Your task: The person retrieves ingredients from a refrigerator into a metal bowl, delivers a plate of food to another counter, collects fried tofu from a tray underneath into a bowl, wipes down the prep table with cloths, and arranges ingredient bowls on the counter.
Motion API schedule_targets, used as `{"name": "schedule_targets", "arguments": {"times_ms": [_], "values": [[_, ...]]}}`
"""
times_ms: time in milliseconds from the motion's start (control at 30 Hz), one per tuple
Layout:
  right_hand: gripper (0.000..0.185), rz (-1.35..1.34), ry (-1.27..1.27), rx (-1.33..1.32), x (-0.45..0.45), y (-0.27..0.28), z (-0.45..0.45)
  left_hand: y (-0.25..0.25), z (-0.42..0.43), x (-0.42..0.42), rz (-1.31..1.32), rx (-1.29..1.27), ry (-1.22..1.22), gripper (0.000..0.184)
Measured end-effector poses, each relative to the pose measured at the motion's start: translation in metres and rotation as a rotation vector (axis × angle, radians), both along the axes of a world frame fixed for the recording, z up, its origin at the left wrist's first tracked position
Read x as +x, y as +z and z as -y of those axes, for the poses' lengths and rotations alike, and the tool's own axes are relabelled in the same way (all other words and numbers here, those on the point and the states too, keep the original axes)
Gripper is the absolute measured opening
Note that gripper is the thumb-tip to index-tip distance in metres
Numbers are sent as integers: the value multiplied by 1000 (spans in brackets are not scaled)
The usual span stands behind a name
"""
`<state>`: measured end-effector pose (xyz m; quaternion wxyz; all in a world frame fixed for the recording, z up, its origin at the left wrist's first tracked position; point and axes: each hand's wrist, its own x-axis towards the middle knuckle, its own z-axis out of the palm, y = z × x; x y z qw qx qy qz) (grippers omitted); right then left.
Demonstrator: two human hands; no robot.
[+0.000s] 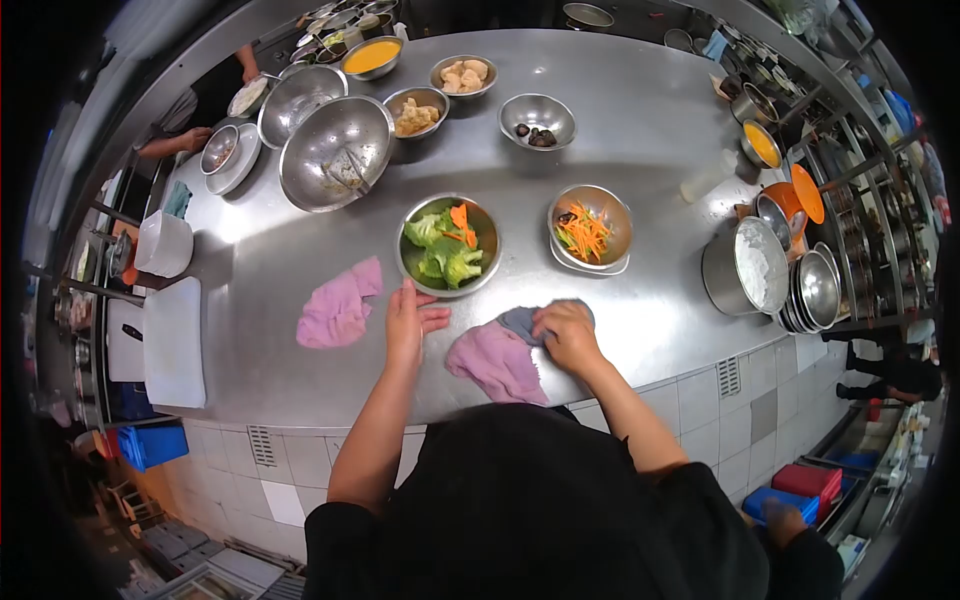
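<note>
My left hand (412, 322) has its fingers stretched out at the near edge of a steel bowl (491, 250) of broccoli (447, 243) and carrot slices. It looks to touch the bowl's rim, holding nothing. Closed on a grey cloth (520, 322), my right hand (570, 338) presses down near the table's front edge. A pink cloth (495, 362) lies against the grey one. Another pink cloth (341, 303) rests crumpled left of my left hand. Beyond my right hand is a steel bowl (619, 225) with shredded carrot and other vegetables.
Large mixing bowls (335, 150) and bowls of food stand at the back left, near another person's hands (195, 138). One bowl (538, 112) holds dark pieces. A pot (722, 262) of white contents stands right. A white cutting board (174, 345) is at the left edge.
</note>
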<state>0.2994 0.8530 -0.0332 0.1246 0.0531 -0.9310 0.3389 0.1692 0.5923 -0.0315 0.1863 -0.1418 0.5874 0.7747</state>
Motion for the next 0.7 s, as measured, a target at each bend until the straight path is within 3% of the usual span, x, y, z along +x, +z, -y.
{"name": "schedule_targets", "arguments": {"times_ms": [33, 100, 133, 200, 267, 333, 367, 433, 567, 600, 667, 700], "values": [[17, 45, -18, -81, 18, -1, -8, -9, 1, 9, 1, 1, -1, 40], [19, 100, -117, -279, 48, 6, -21, -15, 1, 34, -343, -544, -254, 35], [20, 115, -197, -397, 62, 15, -27, -11, -4, 52, -595, -772, -336, 29], [32, 42, -396, -280, 79, 13, -43, 22, -26, 77, -1222, -971, -490, 36], [38, -32, -483, -179, 83, 4, -44, 20, -42, 96, -1249, -997, -583, 39], [49, -100, -506, 304, 76, -6, -33, 17, -44, 104, -1273, -1026, -669, 44], [53, -97, -474, 298, 72, -9, -25, 15, -39, 105, -1217, -1031, -674, 43], [52, -73, -373, 250, 65, -7, 0, 7, -20, 116, -1133, -1049, -688, 42], [32, 57, 183, -5, 68, 1, 39, -5, 48, 130, -983, -1197, -466, 43], [32, 44, 203, -16, 70, 3, 39, -8, 68, 133, -925, -1234, -412, 42], [26, 403, 477, -499, 73, 8, 28, -14, 112, 133, -913, -1258, -287, 42], [26, 392, 494, -491, 77, 6, 20, -17, 132, 134, -900, -1257, -176, 41]]}}
